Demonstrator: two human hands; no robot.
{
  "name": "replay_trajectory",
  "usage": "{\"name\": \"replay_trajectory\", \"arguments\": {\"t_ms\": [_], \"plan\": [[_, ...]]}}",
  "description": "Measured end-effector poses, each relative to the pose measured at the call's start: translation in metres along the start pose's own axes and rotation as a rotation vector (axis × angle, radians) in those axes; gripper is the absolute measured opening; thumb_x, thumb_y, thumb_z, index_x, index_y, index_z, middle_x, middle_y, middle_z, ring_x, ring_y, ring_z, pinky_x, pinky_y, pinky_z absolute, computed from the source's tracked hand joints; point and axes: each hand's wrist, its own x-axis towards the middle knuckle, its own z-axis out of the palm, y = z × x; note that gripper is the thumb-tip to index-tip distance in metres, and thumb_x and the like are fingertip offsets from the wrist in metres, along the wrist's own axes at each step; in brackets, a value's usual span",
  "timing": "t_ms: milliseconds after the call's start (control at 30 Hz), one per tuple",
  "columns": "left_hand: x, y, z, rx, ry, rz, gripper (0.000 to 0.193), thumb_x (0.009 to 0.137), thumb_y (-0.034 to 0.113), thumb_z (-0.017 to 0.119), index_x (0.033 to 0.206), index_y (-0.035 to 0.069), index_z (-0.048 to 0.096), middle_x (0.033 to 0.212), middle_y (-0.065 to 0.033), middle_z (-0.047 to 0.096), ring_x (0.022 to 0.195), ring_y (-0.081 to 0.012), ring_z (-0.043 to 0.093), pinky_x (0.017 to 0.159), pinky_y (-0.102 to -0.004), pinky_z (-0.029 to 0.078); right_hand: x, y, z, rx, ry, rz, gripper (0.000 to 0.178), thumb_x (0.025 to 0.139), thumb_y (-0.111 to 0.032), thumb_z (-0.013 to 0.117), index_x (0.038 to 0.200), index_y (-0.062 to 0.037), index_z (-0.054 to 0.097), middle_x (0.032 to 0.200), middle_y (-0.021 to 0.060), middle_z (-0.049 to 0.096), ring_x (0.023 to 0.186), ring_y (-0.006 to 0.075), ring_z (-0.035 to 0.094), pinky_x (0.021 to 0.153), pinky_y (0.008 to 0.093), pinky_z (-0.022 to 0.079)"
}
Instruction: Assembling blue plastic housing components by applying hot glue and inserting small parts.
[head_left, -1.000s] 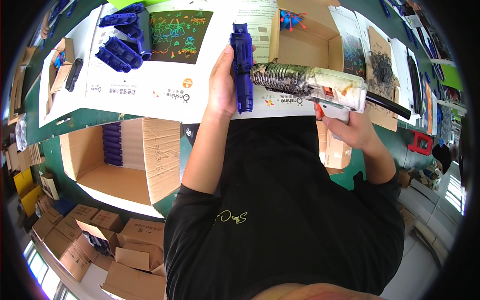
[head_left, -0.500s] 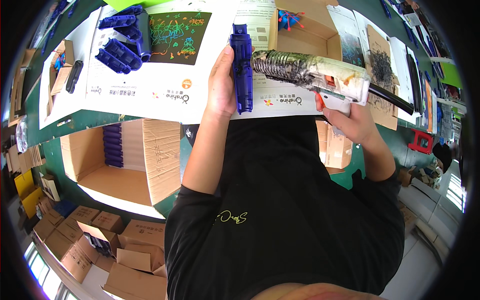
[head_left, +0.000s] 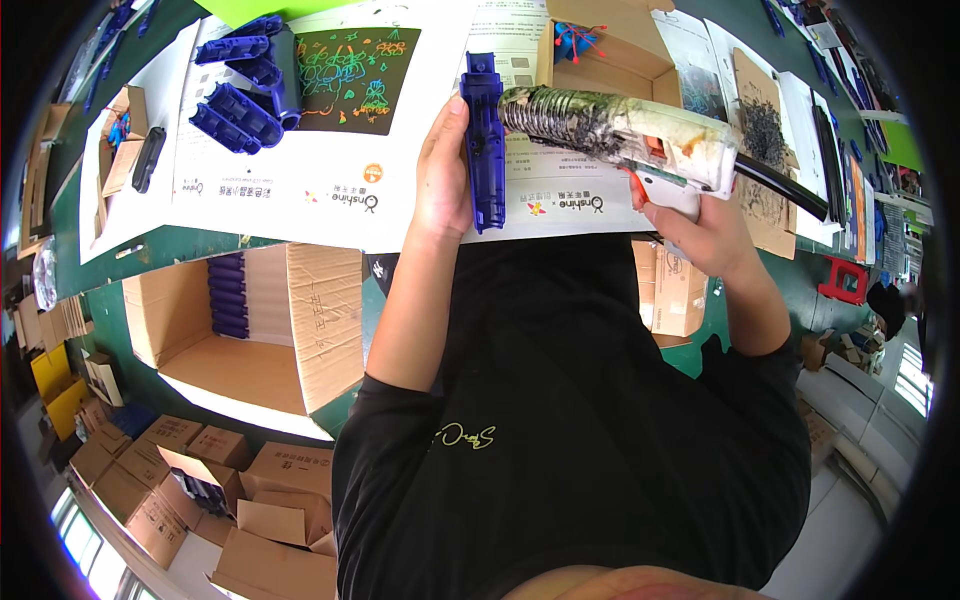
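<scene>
My left hand (head_left: 443, 180) is closed round the left edge of a long dark-blue plastic shell (head_left: 486, 150), which stands lengthwise with its hollow, ribbed side showing. In my right hand (head_left: 705, 235) is a grimy white glue gun (head_left: 640, 140), gripped by its handle with fingers at the orange trigger. A black glue stick (head_left: 785, 190) juts from its rear. The coil-wrapped front end points left and reaches the upper part of the shell; whether the tip touches it I cannot tell. Several more blue shells (head_left: 240, 115) lie together at the far left of the table.
Printed white sheets (head_left: 400, 215) cover the green table. An open cardboard box (head_left: 610, 75) holds a blue piece with red-tipped wires (head_left: 577, 42). Cardboard with black stringy residue (head_left: 765, 130) lies to the right. Below the table edge, a carton (head_left: 235, 375) contains stacked blue shells (head_left: 228, 295).
The glue gun's front end has risen slightly toward the far side along the shell. The shell and my left hand stay almost in place.
</scene>
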Motion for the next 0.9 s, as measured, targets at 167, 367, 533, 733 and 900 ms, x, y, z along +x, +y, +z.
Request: {"name": "replay_trajectory", "arguments": {"t_ms": [167,367,533,733,900], "plan": [[0.002,-0.002,-0.002,0.002,-0.023,0.024,0.042,0.099,0.038,0.04,0.118,0.003,0.055,0.107,-0.0076,0.062,0.095,-0.0162,0.057,0.085,-0.031,0.046,-0.007,-0.003,-0.004,-0.149,-0.101,-0.035,0.035,0.076,0.002,0.056,0.111,0.0032,0.054,0.09,0.0066,0.061,0.081,0.0117,0.058,0.072,0.0281,0.049],[0.003,-0.003,-0.005,0.043,-0.019,0.003,0.045,0.1,0.038,0.038,0.122,0.002,0.053,0.114,-0.009,0.061,0.103,-0.0178,0.056,0.093,-0.0322,0.042,-0.012,-0.002,-0.006,-0.103,-0.056,0.04,0.034,0.077,0.002,0.056,0.111,0.0036,0.054,0.091,0.0071,0.062,0.082,0.0105,0.057,0.072,0.0271,0.049],[0.001,-0.001,-0.003,0.055,-0.031,-0.002,0.042,0.1,0.037,0.039,0.119,0.004,0.055,0.107,-0.0067,0.062,0.094,-0.0152,0.057,0.085,-0.03,0.046,-0.006,-0.003,-0.001,-0.025,-0.068,0.017,0.035,0.077,0.002,0.055,0.111,0.0044,0.053,0.091,0.0072,0.061,0.081,0.011,0.057,0.071,0.0269,0.049],[0.002,-0.002,-0.003,0.047,-0.04,0.006,0.035,0.1,0.033,0.041,0.113,0.004,0.055,0.096,-0.0063,0.062,0.083,-0.0138,0.058,0.074,-0.0278,0.049,0.002,-0.007,-0.003,-0.114,-0.036,-0.064,0.033,0.077,0.003,0.054,0.11,0.0042,0.052,0.09,0.007,0.06,0.08,0.0113,0.057,0.069,0.0265,0.048],[0.001,-0.001,0.003,0.081,-0.002,0.018,0.035,0.1,0.032,0.04,0.113,0.003,0.055,0.091,-0.0081,0.062,0.081,-0.0156,0.059,0.073,-0.0285,0.05,0.007,-0.006,-0.005,-0.081,0.006,-0.067,0.033,0.077,0.002,0.055,0.11,0.0031,0.052,0.09,0.0067,0.06,0.08,0.0107,0.056,0.065,0.0249,0.047]]}}
